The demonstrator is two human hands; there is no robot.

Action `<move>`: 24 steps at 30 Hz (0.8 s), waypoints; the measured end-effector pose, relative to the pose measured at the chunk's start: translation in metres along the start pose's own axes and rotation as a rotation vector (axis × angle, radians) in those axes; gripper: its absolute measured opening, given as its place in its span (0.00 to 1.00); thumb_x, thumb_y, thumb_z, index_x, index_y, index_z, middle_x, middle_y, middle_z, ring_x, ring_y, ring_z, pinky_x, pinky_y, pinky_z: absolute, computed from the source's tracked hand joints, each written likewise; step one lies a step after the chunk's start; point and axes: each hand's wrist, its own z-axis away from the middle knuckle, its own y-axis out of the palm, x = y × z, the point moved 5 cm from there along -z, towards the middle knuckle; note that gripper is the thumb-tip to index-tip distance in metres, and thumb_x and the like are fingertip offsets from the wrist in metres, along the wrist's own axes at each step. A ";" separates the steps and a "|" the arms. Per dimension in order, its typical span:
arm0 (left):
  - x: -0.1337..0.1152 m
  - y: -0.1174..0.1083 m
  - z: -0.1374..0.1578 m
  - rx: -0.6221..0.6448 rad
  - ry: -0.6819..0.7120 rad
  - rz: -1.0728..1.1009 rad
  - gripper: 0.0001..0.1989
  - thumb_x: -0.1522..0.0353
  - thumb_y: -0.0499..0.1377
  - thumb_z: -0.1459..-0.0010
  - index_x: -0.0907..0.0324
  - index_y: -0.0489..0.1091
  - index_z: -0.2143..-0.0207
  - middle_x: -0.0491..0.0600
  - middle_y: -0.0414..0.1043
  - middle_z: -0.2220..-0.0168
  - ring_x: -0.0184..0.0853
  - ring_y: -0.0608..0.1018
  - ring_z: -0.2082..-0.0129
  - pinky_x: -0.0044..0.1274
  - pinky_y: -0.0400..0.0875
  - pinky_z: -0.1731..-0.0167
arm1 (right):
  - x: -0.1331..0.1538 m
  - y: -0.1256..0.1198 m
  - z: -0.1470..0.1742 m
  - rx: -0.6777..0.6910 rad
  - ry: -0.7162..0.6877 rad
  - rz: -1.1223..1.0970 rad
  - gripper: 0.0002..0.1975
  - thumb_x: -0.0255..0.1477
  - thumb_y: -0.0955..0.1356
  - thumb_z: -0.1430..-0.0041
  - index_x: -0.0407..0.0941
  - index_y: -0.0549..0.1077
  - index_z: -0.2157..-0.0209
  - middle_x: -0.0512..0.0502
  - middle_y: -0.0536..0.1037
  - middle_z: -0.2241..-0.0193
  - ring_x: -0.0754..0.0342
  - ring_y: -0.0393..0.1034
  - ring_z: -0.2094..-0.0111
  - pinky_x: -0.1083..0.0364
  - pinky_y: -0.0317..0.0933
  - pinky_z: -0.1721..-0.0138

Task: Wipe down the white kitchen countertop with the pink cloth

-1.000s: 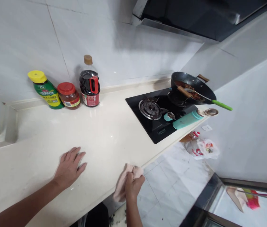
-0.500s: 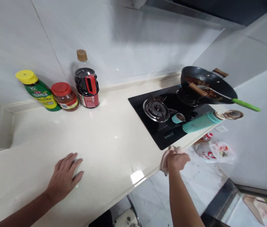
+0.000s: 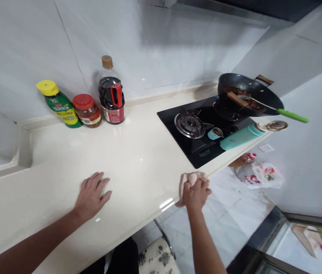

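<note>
My right hand grips a pale pinkish cloth at the front edge of the cream countertop. Part of the cloth lies on the counter just below the stove's near corner, and part droops over the edge. Fingers spread, my left hand rests on the counter with nothing in it. The black gas stove lies beyond the cloth, to the right.
A wok with dark food and a green-handled utensil sits on the stove. Beside it are a turquoise bottle and cup. A soy sauce bottle, red-lidded jar and yellow-capped bottle stand by the wall.
My right hand has slid the cloth left along the counter edge. The view has shifted a little, so the left hand and the bottles appear farther right.
</note>
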 end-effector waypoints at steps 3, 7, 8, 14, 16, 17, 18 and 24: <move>-0.001 0.000 0.000 0.004 0.003 -0.013 0.20 0.59 0.52 0.33 0.58 0.69 0.45 0.62 0.67 0.39 0.55 0.66 0.37 0.46 0.62 0.43 | 0.034 0.007 0.087 0.057 -0.126 -0.080 0.22 0.35 0.64 0.43 0.39 0.71 0.50 0.29 0.68 0.44 0.34 0.58 0.42 0.37 0.51 0.43; 0.000 0.001 0.001 0.002 0.001 -0.013 0.20 0.58 0.52 0.33 0.59 0.69 0.45 0.63 0.67 0.39 0.55 0.66 0.37 0.47 0.62 0.43 | 0.073 0.013 0.199 0.134 -0.213 -0.295 0.20 0.34 0.66 0.44 0.43 0.73 0.50 0.32 0.69 0.46 0.35 0.61 0.47 0.36 0.54 0.46; 0.000 0.001 0.001 0.002 0.000 -0.010 0.20 0.58 0.52 0.33 0.59 0.69 0.45 0.63 0.67 0.39 0.55 0.66 0.37 0.47 0.61 0.43 | 0.080 0.015 0.222 0.162 -0.237 -0.334 0.21 0.34 0.67 0.45 0.44 0.73 0.50 0.33 0.70 0.47 0.35 0.62 0.48 0.36 0.55 0.46; 0.000 -0.001 0.000 0.003 -0.002 0.000 0.20 0.58 0.52 0.34 0.58 0.69 0.45 0.62 0.67 0.39 0.54 0.66 0.37 0.46 0.61 0.43 | 0.081 0.024 0.257 0.268 -0.239 -0.454 0.21 0.35 0.70 0.48 0.51 0.73 0.50 0.41 0.69 0.49 0.38 0.64 0.49 0.36 0.60 0.46; 0.000 -0.001 0.000 0.009 -0.008 0.012 0.20 0.58 0.52 0.33 0.58 0.69 0.45 0.62 0.66 0.38 0.54 0.66 0.37 0.47 0.61 0.43 | 0.070 0.023 0.230 0.230 -0.126 -0.482 0.22 0.36 0.69 0.47 0.52 0.70 0.49 0.42 0.66 0.46 0.40 0.63 0.45 0.38 0.60 0.43; 0.000 -0.001 0.000 0.013 -0.011 0.015 0.20 0.58 0.52 0.33 0.58 0.69 0.45 0.62 0.66 0.38 0.54 0.66 0.37 0.47 0.61 0.43 | 0.063 0.022 0.212 0.187 -0.050 -0.490 0.22 0.37 0.68 0.48 0.51 0.69 0.49 0.42 0.63 0.45 0.41 0.61 0.44 0.39 0.59 0.42; 0.000 -0.001 0.000 0.016 -0.012 0.017 0.20 0.58 0.52 0.33 0.58 0.69 0.45 0.62 0.66 0.38 0.55 0.66 0.37 0.47 0.62 0.43 | 0.056 0.020 0.191 0.138 0.028 -0.493 0.23 0.38 0.67 0.48 0.50 0.67 0.49 0.41 0.61 0.44 0.41 0.60 0.42 0.40 0.58 0.40; 0.000 -0.001 0.001 0.021 -0.025 0.035 0.20 0.59 0.53 0.33 0.58 0.69 0.45 0.62 0.66 0.38 0.54 0.66 0.36 0.47 0.61 0.42 | 0.001 0.005 0.052 -0.035 0.308 -0.490 0.29 0.40 0.68 0.53 0.43 0.62 0.50 0.32 0.60 0.43 0.38 0.49 0.35 0.40 0.46 0.33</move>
